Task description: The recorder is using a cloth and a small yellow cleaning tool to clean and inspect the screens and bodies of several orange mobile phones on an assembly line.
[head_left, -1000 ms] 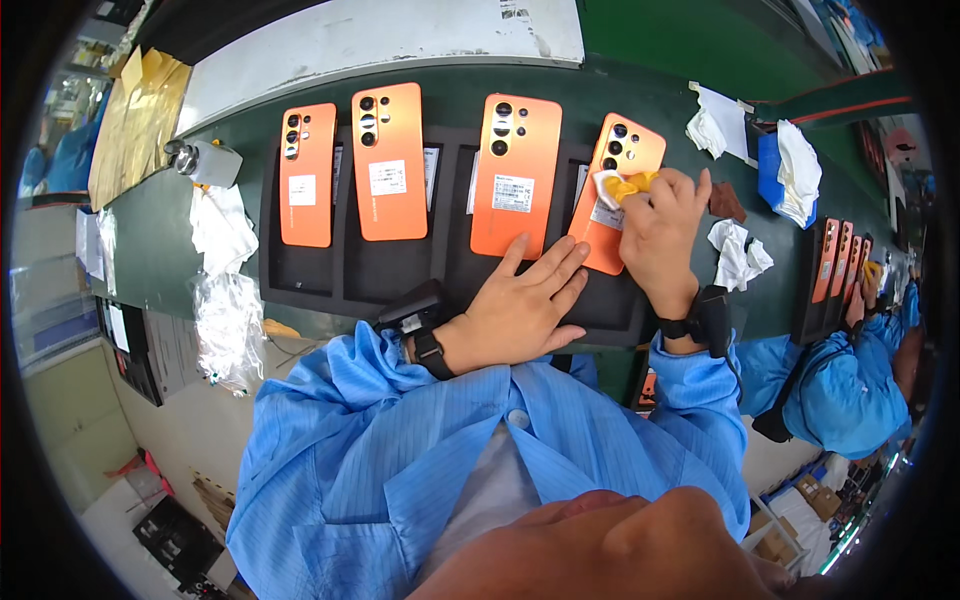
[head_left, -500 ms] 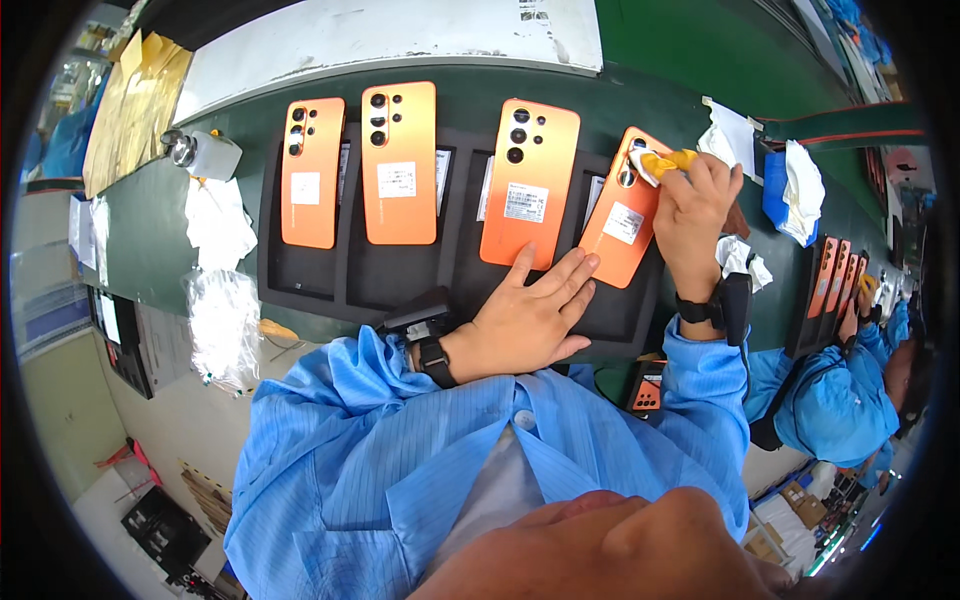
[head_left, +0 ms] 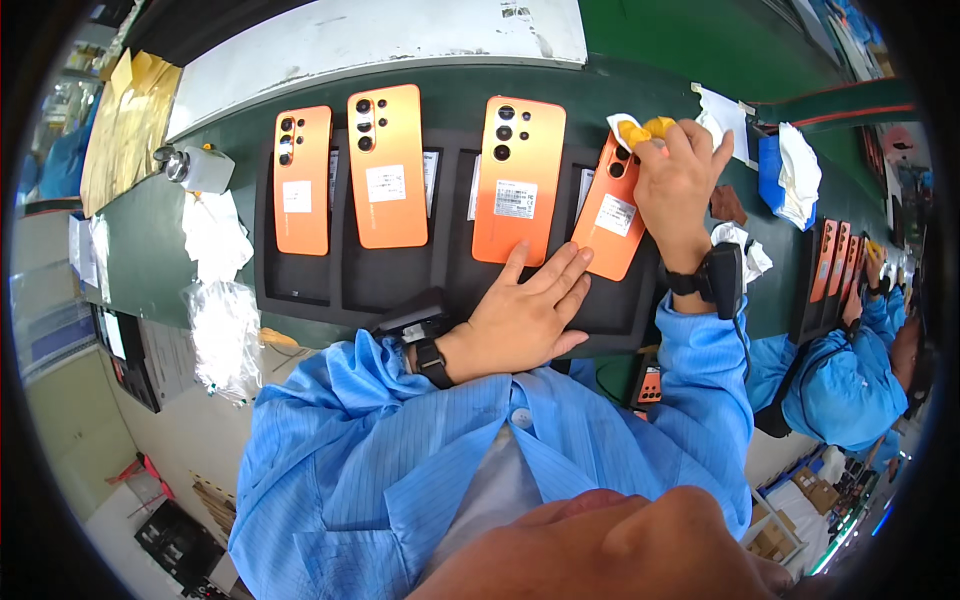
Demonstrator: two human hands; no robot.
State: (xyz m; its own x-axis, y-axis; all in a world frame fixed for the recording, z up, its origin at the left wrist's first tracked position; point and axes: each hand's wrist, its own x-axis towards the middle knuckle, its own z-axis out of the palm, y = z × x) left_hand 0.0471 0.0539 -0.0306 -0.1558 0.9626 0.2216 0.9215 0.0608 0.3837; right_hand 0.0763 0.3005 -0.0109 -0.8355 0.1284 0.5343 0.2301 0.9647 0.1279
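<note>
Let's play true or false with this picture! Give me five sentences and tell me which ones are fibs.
1. Four orange phones lie in a row across a black tray. True.
2. The left hand is curled into a fist. False: the left hand is spread out, with fingertips at the lower ends of two phones.
3. The right hand has a white wipe near the top of the row's rightmost phone. True.
4. The bottle is right of the row. False: the bottle is to its left.
5. The person's sleeves are blue. True.
</note>
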